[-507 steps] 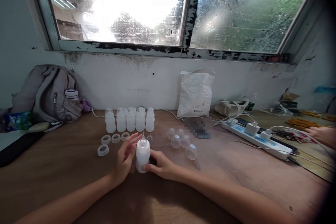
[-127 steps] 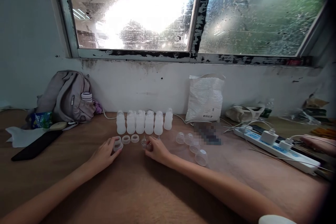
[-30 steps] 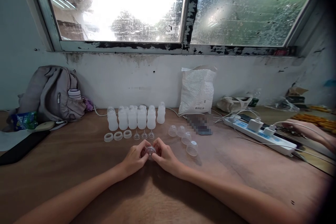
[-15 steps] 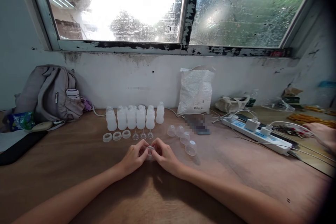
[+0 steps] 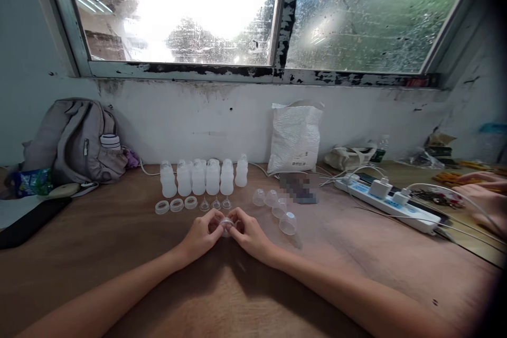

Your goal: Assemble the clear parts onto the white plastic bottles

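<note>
Hands are meeting at the middle of the table (image 5: pixel 119 253): I am seeing my left hand (image 5: pixel 202 236) and my right hand (image 5: pixel 250 236) both pinching one small clear ring with a teat (image 5: pixel 226 225) between their fingertips, so both are closed on it. The piece is sitting right between the two hands, just above the table surface, equally close to each; its axis is hard to read, though it seems to be pointing up and slightly away from me. Just beyond it, three loose rings (image 5: pixel 176 205) and three bare teats (image 5: pixel 215 203) are lying in a row, with the white bottles (image 5: pixel 202 178) standing behind them and clear caps (image 5: pixel 277 208) resting to the right. At the far right another person's hand (image 5: pixel 481 198) is working near a power strip (image 5: pixel 386 198).
</note>
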The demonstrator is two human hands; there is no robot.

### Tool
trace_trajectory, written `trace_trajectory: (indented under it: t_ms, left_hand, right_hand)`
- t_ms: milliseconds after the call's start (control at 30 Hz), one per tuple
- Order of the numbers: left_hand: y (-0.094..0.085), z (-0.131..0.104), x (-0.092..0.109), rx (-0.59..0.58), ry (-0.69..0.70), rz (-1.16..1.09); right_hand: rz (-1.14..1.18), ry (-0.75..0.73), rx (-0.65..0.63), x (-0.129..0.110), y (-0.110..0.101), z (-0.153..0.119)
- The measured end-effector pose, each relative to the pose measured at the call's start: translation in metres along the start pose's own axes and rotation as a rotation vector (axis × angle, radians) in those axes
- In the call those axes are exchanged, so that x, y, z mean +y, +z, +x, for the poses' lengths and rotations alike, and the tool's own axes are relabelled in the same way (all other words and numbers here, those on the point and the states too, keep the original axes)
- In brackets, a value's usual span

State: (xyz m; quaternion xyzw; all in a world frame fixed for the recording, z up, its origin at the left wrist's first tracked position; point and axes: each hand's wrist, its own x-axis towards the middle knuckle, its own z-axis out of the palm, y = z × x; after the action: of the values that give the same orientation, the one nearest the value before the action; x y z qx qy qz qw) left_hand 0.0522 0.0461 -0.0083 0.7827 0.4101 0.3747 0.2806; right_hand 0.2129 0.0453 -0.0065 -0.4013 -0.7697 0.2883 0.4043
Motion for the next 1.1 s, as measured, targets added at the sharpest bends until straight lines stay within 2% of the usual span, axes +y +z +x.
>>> trace_trajectory:
  t_ms: [233,600,800,1100]
  left_hand:
    - [0.0030,-0.0002,-0.0059,-0.013,0.067,0.051]
    - [0.0040,-0.0001,-0.0086,0.004,0.034,0.122]
    - [0.0021,0.0004,-0.0068,0.029,0.010,0.105]
    - [0.0017,-0.0006,-0.0042,-0.004,0.013,0.101]
  right_hand:
    - [-0.058,-0.054,0.007,0.0015,0.0010,-0.0021]
    - [0.015,-0.006,-0.013,0.0050,0.0029,-0.0005]
    - [-0.031,-0.099,-0.043,0.0048,0.0016,-0.0024]
    - [0.028,-0.008,-0.004,0.0029,0.0029,-0.0010]
